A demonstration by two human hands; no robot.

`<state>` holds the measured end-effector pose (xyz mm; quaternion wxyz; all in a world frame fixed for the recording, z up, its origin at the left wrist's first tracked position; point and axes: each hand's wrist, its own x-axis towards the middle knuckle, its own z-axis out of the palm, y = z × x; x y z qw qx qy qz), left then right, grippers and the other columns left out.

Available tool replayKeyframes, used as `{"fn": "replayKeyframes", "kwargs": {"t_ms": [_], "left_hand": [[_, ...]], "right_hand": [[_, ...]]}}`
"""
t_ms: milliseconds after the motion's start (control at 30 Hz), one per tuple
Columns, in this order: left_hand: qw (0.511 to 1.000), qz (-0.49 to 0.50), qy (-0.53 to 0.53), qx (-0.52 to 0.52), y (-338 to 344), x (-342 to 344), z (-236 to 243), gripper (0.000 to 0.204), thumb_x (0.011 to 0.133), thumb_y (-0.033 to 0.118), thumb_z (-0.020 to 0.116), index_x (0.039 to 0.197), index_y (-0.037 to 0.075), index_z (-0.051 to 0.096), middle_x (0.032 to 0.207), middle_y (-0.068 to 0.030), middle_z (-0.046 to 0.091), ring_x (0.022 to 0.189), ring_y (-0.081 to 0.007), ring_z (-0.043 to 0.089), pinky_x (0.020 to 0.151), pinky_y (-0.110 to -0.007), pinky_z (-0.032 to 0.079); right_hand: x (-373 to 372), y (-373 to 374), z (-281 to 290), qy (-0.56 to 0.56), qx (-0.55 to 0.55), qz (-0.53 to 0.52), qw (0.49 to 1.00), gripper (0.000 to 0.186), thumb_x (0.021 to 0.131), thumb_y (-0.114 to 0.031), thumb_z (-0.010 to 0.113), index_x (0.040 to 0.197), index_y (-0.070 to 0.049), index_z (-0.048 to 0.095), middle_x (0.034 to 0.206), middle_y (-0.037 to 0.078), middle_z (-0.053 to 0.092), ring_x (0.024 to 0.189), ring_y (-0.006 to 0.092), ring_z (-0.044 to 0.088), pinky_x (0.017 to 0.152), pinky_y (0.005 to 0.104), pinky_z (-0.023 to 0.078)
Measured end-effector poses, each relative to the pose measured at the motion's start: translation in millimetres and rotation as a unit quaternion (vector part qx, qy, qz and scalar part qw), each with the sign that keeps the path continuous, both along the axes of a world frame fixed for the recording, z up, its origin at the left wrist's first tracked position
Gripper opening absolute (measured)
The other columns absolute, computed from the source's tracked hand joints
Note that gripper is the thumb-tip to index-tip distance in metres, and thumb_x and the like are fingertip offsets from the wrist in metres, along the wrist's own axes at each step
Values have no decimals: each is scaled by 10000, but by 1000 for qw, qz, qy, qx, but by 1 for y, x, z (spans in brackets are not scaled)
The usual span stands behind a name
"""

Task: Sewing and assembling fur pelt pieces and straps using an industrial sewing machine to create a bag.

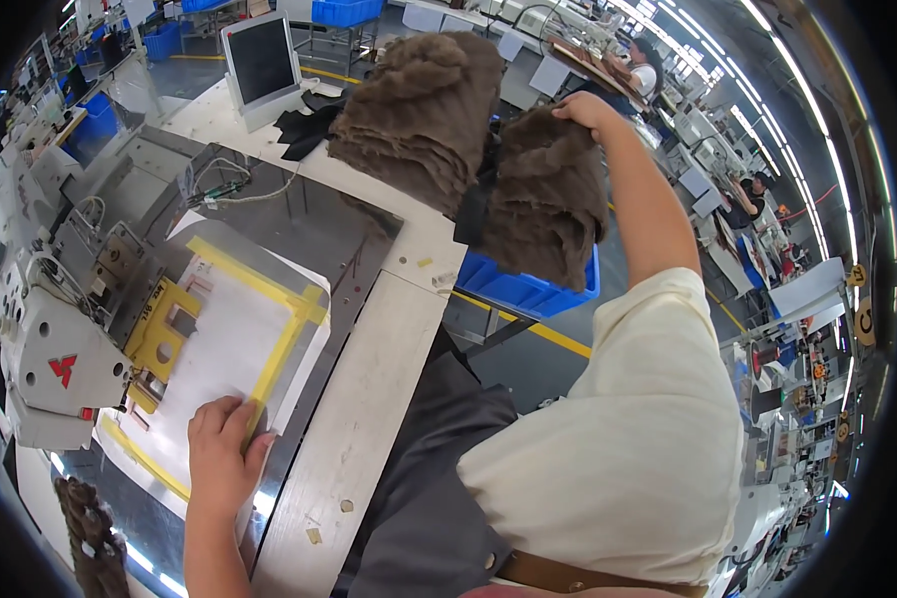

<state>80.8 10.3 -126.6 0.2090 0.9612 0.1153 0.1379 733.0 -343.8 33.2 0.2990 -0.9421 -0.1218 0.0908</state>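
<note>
My left hand (221, 447) lies on the white sheet (224, 349) with its fingers bent and the thumb apart, holding nothing. Yellow tape (277, 364) borders the sheet on the metal bed of a sewing machine (65, 344). A yellow clamp plate (159, 344) with cut-out openings rests at the sheet's left side. With my right arm stretched far forward, my right hand (586, 112) grips the upper right edge of a brown fur piece (548, 194) on the smaller stack. How many layers are between the fingers is hidden.
A taller stack of brown fur pieces (419, 110) stands beside it, near a dark screen (259, 62). A blue bin (528, 284) is below the smaller stack. Another brown fur strip (90, 533) hangs at lower left. People work at machines far right.
</note>
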Motion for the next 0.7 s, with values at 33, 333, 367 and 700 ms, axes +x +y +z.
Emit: {"fn": "replayKeyframes", "kwargs": {"t_ms": [33,333,367,700], "left_hand": [[1000,1,1,2,0,0,0,482,768,127,847,1211,21,690,1240,-178,645,1155,-390,593,1025,-468,478],[1000,4,0,-3,5,3,0,479,773,146,854,1211,26,703,1249,-169,649,1166,-377,587,1040,-461,466],[1000,7,7,-1,5,1,0,490,769,131,852,1222,29,695,1260,-170,638,1178,-382,583,1046,-460,468],[999,7,-26,25,23,-12,-19,455,831,262,819,1213,58,680,1221,-143,669,1145,-354,628,987,-475,493]], "right_hand": [[3,2,-7,15,7,-10,1000,355,899,-170,788,1182,41,747,1188,148,738,995,273,696,841,432,564],[-28,39,18,-190,-395,59,897,488,897,-396,759,1192,-9,759,1281,238,708,1159,409,686,985,478,544],[-35,46,24,-244,-402,46,881,473,904,-413,737,1178,-28,766,1284,248,699,1178,419,672,991,481,545],[-235,220,-10,-428,56,404,806,159,953,-182,697,980,-27,718,976,157,695,958,365,676,855,436,534]]}}
